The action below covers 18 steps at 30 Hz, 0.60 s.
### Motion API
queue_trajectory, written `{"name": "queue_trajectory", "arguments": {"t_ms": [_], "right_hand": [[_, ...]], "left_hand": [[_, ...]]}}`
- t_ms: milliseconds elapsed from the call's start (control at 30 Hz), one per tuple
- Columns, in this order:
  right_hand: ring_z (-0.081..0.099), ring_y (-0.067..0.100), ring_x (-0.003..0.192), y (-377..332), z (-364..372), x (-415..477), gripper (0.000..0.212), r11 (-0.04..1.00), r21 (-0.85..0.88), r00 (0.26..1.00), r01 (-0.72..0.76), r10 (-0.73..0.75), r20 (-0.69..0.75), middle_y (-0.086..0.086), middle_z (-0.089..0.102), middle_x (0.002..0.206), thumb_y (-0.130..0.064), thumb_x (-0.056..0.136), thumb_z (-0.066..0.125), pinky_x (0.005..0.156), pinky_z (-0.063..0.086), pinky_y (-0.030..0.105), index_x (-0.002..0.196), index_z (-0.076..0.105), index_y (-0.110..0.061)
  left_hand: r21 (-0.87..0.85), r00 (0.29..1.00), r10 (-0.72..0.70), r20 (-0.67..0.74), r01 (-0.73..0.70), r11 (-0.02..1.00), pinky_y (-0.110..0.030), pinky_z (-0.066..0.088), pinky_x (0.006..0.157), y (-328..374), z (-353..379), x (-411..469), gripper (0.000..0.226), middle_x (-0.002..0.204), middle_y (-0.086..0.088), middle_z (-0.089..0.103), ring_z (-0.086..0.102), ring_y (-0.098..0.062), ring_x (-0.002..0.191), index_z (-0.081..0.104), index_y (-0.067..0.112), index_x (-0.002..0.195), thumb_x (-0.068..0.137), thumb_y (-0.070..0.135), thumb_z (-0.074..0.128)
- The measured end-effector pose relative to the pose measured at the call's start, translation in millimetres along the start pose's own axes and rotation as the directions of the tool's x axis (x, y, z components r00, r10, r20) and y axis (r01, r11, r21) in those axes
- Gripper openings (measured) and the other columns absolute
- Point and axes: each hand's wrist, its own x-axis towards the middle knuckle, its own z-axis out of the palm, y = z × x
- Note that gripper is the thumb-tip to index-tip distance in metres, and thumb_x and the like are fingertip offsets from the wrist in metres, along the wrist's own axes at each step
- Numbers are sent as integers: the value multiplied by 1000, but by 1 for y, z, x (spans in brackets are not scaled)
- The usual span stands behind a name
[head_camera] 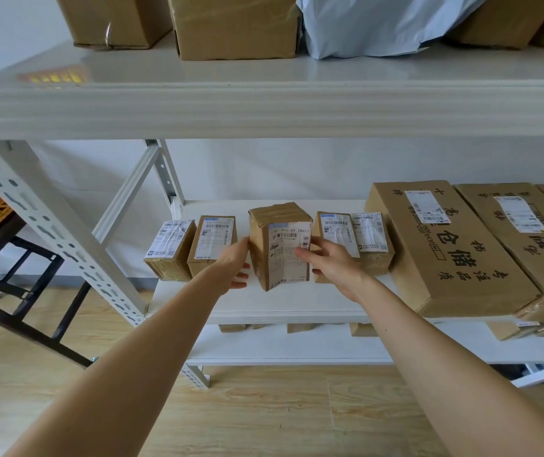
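Observation:
A small brown taped parcel (278,245) with a white shipping label stands upright on the white middle shelf (297,301). My left hand (234,265) touches its left side, thumb along the edge and fingers curled below. From the right, my right hand (330,262) reaches in, its fingertips lying on the label at the front. The parcel sits between two pairs of similar small labelled parcels, one pair (194,247) to its left and one pair (356,239) to its right.
Large flat cartons (455,249) with printed characters fill the shelf's right part. The upper shelf (264,107) carries brown boxes and a grey plastic mailer (379,24). A lower shelf (297,347) holds more small boxes. A black frame (23,282) stands at left on the wooden floor.

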Motion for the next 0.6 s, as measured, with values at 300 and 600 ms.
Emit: {"name": "queue_trajectory", "arguments": {"t_ms": [300, 600], "right_hand": [[64, 19, 111, 3, 11, -9, 35, 998, 65, 995, -7, 13, -99, 1, 68, 120, -40, 97, 60, 96, 53, 37, 124, 60, -18], [62, 8, 88, 10, 24, -14, 39, 986, 126, 981, -111, 129, -142, 7, 64, 124, -36, 103, 50, 65, 50, 22, 136, 49, -16]], "left_hand": [[-39, 996, 60, 72, -58, 998, -43, 49, 100, -17, 3, -5, 33, 97, -10, 67, 64, -27, 99, 60, 18, 95, 105, 43, 42], [-203, 973, 141, 182, -103, 974, -40, 56, 92, -29, 5, -10, 32, 112, -13, 68, 67, -29, 105, 63, 12, 108, 96, 42, 60]]}}
